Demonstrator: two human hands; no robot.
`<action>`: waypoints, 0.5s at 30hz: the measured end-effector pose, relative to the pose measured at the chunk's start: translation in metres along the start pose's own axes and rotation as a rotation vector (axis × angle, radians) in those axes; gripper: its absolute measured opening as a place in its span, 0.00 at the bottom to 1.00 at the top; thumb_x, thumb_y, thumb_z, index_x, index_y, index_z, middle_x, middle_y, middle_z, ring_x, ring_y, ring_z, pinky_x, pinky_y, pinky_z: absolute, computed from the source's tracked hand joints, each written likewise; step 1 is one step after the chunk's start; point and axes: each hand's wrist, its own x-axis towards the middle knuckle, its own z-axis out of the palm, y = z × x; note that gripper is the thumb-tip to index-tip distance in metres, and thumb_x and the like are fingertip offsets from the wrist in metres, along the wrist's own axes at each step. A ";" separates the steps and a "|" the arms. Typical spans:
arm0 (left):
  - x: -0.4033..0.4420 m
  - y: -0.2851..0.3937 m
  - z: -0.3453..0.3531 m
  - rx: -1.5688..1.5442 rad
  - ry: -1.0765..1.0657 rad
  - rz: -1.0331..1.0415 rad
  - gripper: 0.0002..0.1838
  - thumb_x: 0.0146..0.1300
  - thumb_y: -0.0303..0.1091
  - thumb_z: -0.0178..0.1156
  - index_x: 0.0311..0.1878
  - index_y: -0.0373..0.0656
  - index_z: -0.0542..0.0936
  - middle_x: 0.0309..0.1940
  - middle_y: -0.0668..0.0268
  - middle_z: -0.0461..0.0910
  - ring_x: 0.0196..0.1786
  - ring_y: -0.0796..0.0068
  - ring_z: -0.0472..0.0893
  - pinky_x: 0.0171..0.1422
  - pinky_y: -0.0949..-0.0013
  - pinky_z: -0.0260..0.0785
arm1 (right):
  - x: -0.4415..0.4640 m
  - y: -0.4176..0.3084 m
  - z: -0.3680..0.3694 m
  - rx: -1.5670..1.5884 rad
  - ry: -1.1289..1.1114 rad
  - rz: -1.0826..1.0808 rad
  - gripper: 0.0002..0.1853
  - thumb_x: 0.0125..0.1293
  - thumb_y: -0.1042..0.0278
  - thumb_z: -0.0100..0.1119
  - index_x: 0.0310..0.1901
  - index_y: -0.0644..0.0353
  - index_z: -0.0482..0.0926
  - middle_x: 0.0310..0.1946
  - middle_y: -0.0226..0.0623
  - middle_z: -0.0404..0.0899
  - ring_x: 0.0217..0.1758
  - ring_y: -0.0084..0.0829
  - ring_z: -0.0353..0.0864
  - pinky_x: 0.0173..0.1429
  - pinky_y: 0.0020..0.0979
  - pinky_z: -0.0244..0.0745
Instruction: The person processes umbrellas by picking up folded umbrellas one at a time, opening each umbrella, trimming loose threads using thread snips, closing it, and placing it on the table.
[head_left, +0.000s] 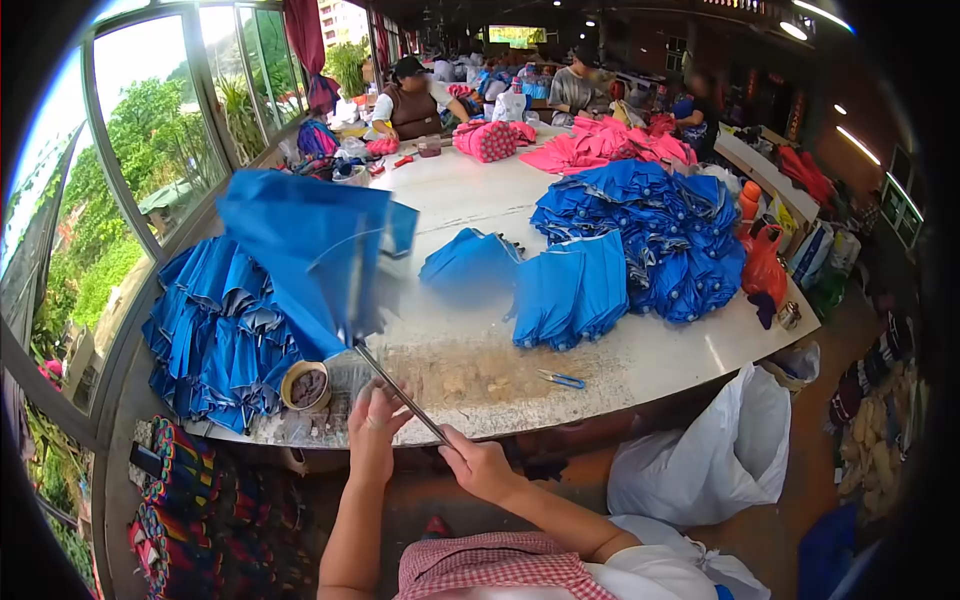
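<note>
A blue umbrella (300, 250), its cloth loose and partly spread, is held tilted over the near left of the table, blurred by motion. My right hand (482, 468) is closed round the lower end of its metal shaft (405, 398). Just left of the shaft, my left hand (372, 425) has its fingers loosely bent and apart; whether they touch the shaft is unclear. A small tub of dark stuff (306, 386) stands near my left hand. Blue-handled thread snips (562, 379) lie on the tabletop to the right.
Folded blue umbrellas lie in a left pile (215, 325), a middle pile (572, 290) and a large right pile (645, 235) on the white table (450, 390). Pink umbrellas (610, 145) are farther back, near several people. A white sack (700, 450) stands below the right edge.
</note>
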 end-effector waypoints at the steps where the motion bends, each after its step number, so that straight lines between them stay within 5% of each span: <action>1: 0.005 -0.002 0.010 -0.249 0.038 -0.036 0.21 0.68 0.43 0.47 0.56 0.36 0.69 0.44 0.61 0.76 0.41 0.75 0.76 0.42 0.74 0.71 | -0.001 -0.001 0.000 0.040 0.005 -0.028 0.16 0.62 0.66 0.56 0.49 0.67 0.72 0.25 0.55 0.75 0.20 0.42 0.78 0.23 0.33 0.68; 3: 0.021 -0.007 0.002 -0.478 0.027 0.086 0.20 0.68 0.45 0.47 0.54 0.38 0.70 0.41 0.63 0.76 0.36 0.78 0.74 0.38 0.77 0.70 | 0.000 -0.003 0.000 0.114 0.016 -0.092 0.16 0.63 0.66 0.55 0.49 0.67 0.72 0.21 0.48 0.76 0.17 0.38 0.76 0.20 0.32 0.66; 4: 0.029 -0.006 -0.001 -0.596 0.023 0.150 0.20 0.68 0.45 0.47 0.53 0.39 0.71 0.40 0.64 0.76 0.34 0.79 0.73 0.36 0.78 0.69 | -0.004 -0.013 -0.002 0.620 -0.173 0.122 0.16 0.65 0.66 0.53 0.51 0.64 0.72 0.13 0.30 0.69 0.10 0.26 0.65 0.16 0.27 0.59; 5: 0.031 0.003 0.002 -0.646 0.058 0.176 0.17 0.67 0.44 0.49 0.50 0.41 0.72 0.36 0.66 0.75 0.29 0.81 0.70 0.30 0.80 0.67 | -0.011 -0.033 -0.017 1.199 -0.397 0.580 0.16 0.67 0.64 0.50 0.54 0.60 0.72 0.11 0.18 0.56 0.10 0.15 0.52 0.15 0.21 0.51; 7: 0.033 0.009 -0.004 -0.614 0.017 0.210 0.16 0.66 0.43 0.51 0.49 0.42 0.73 0.33 0.67 0.75 0.29 0.81 0.71 0.28 0.80 0.66 | -0.030 -0.045 -0.022 1.852 -0.557 0.681 0.17 0.68 0.64 0.48 0.56 0.59 0.70 0.11 0.19 0.53 0.11 0.12 0.48 0.16 0.17 0.47; 15: 0.043 0.028 -0.010 -0.781 -0.194 0.044 0.12 0.66 0.39 0.52 0.45 0.41 0.73 0.31 0.66 0.73 0.29 0.78 0.71 0.28 0.79 0.65 | -0.039 -0.042 -0.012 1.607 -0.476 0.607 0.18 0.69 0.63 0.47 0.57 0.60 0.68 0.11 0.19 0.52 0.10 0.12 0.48 0.15 0.17 0.46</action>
